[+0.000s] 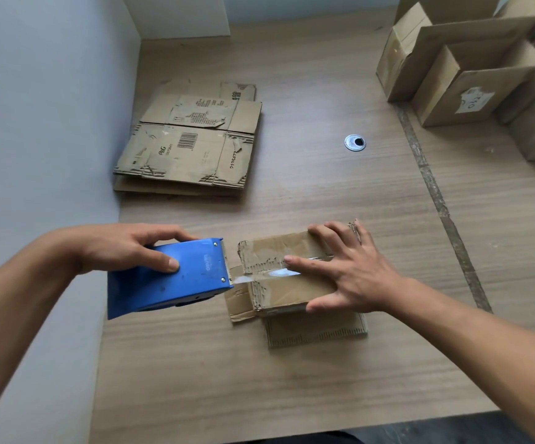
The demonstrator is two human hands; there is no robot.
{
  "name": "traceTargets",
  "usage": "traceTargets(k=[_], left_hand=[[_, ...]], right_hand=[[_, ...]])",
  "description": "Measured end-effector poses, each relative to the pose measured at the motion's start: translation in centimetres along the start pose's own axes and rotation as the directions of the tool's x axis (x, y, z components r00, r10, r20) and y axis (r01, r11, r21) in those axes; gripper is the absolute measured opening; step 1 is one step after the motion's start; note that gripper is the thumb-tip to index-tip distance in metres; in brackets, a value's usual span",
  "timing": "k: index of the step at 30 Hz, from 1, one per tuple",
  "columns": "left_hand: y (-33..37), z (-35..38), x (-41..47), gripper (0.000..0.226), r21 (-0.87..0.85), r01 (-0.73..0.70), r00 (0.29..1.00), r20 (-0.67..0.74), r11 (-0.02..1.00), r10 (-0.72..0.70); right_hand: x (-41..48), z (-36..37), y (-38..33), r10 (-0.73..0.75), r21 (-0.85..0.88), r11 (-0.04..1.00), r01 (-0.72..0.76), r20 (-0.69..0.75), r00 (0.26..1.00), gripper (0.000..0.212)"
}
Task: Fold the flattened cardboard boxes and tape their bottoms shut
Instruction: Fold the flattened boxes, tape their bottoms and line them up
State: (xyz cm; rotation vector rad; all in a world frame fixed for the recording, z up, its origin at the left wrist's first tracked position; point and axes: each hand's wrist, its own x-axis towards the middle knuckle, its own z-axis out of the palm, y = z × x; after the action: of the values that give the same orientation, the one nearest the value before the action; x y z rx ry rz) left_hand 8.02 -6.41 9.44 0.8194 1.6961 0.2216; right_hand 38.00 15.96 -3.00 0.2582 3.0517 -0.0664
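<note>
- On the pale wood-grain surface [291, 386], a dark worn strip [432, 187] runs from far to near on the right. A round metal cable grommet [355, 142] sits mid-surface, well apart from the cardboard.
- A grey-white wall [35, 123] bounds the surface on the left.
- A small brown cardboard box [291, 293] sits near the front centre, with loose flaps splayed on the surface beneath it. A strip of clear tape [279, 273] lies along the seam of its upper face and stretches to a blue plastic tape dispenser [176, 283] just left of the box.
- The left grip [125, 248] grasps the dispenser, thumb on its side and fingers over its top.
- The right grip [349, 270] is released, its fingers spread flat and pressing on the box, the index fingertip on the tape.
- A stack of flattened printed cardboard boxes [192, 145] lies far left beside the wall, and its lower sheets are mostly hidden.
- Upright folded brown boxes [471, 84] crowd the far right corner, blurred and cut off by the frame edge. The writing on one white label is illegible.
- The tape roll is hidden inside the dispenser.
</note>
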Motion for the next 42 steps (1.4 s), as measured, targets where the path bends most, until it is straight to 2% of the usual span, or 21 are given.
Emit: traceTargets(k=[8,16,22,24,26,28,30,32,33,34,38,40,42], left_hand=[[-0.8,-0.3,-0.1,0.035,0.057,0.084,0.996,0.007,0.995,-0.085],[-1.3,0.6,2.9,0.031,0.205,0.157,0.988,-0.036,0.966,-0.153],[0.0,1.9,5.3,0.031,0.356,0.15,0.989,-0.062,0.922,-0.137],[0.5,2.7,5.7,0.036,0.365,0.13,0.99,-0.092,0.922,-0.104],[0.8,3.6,5.7,0.038,0.367,0.114,0.988,-0.141,0.923,-0.066],[1.0,4.5,5.5,0.039,0.372,0.108,0.979,-0.2,0.922,-0.034],[1.5,5.4,5.2,0.04,0.375,0.139,0.965,-0.258,0.916,-0.041],[2.7,6.3,5.1,0.04,0.395,0.197,0.944,-0.322,0.898,-0.065],[3.4,6.7,5.2,0.04,0.412,0.222,0.933,-0.353,0.884,-0.07],[4.0,7.0,5.2,0.039,0.429,0.248,0.921,-0.383,0.868,-0.074],[6.3,8.2,5.1,0.037,0.496,0.382,0.866,-0.487,0.78,-0.114],[7.3,9.0,4.8,0.035,0.527,0.435,0.838,-0.533,0.73,-0.115],[8.0,9.6,4.7,0.034,0.539,0.47,0.815,-0.568,0.699,-0.11]], right_hand=[[-0.1,0.3,0.0,0.017,-0.013,1.0,-0.017,0.0,1.0,0.081],[-0.1,0.5,0.0,0.024,-0.007,1.0,-0.024,-0.016,1.0,0.082],[-0.3,0.6,0.0,0.024,0.024,0.999,-0.025,0.053,0.998,0.082],[-0.4,0.4,0.2,0.024,0.071,0.997,-0.028,0.058,0.998,0.08],[-0.3,0.0,0.1,0.088,0.226,0.97,-0.093,0.032,0.996,0.072],[0.0,0.1,-0.3,0.281,0.499,0.842,-0.203,-0.085,0.956,0.062],[0.6,0.1,-0.6,0.577,0.734,0.602,-0.314,-0.127,0.807,0.055],[1.2,-0.2,-0.2,0.768,0.816,0.341,-0.467,0.045,0.639,0.05],[1.5,-0.3,0.3,0.792,0.793,0.26,-0.551,0.152,0.591,0.048],[1.6,-0.4,0.8,0.783,0.752,0.238,-0.615,0.227,0.58,0.048],[1.3,-1.1,1.3,0.68,0.688,0.342,-0.641,0.289,0.673,0.052],[1.2,-0.9,0.8,0.661,0.663,0.403,-0.631,0.266,0.702,0.055],[1.3,-0.3,0.0,0.664,0.628,0.489,-0.605,0.183,0.725,0.053]])
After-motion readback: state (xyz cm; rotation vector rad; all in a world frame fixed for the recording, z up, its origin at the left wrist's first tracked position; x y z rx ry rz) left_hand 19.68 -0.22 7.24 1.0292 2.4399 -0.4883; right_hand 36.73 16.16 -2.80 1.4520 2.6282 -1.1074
